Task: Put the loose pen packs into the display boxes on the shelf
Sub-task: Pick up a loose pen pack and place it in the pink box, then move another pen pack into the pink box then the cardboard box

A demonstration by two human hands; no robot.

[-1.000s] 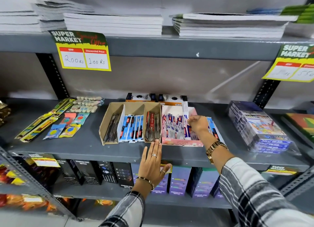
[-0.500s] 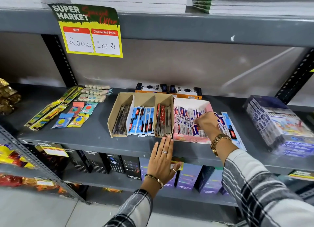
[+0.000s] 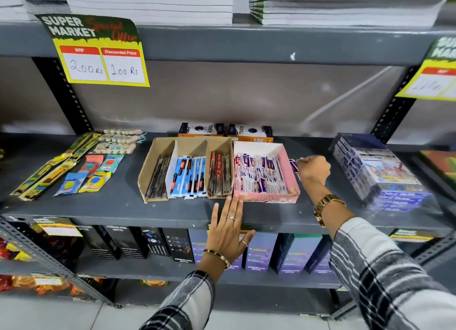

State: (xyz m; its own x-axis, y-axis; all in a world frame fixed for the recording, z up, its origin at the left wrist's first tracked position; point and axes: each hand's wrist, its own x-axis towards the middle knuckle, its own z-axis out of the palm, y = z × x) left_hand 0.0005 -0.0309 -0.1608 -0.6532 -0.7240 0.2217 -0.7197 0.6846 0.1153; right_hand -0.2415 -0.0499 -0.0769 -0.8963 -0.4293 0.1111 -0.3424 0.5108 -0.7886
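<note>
The right hand (image 3: 313,168) has left the inside of the pink display box (image 3: 292,179) and now sits just outside its right wall, fingers curled down over the loose pen packs (image 3: 293,165) lying on the grey shelf (image 3: 118,206); only a dark blue sliver of those packs shows past the knuckles, so whether the fingers have actually closed on one cannot be told. The left hand (image 3: 228,233) stays where it was, flat and spread with fingers apart, its fingertips resting on the shelf's front edge just below the seam between the two boxes, holding nothing. The pink box is packed with white, blue and red pen packs standing on end. Touching its left side is the brown cardboard display box (image 3: 158,147), split into three compartments: dark packs on the left, blue ones in the middle, reddish-brown ones on the right
</note>
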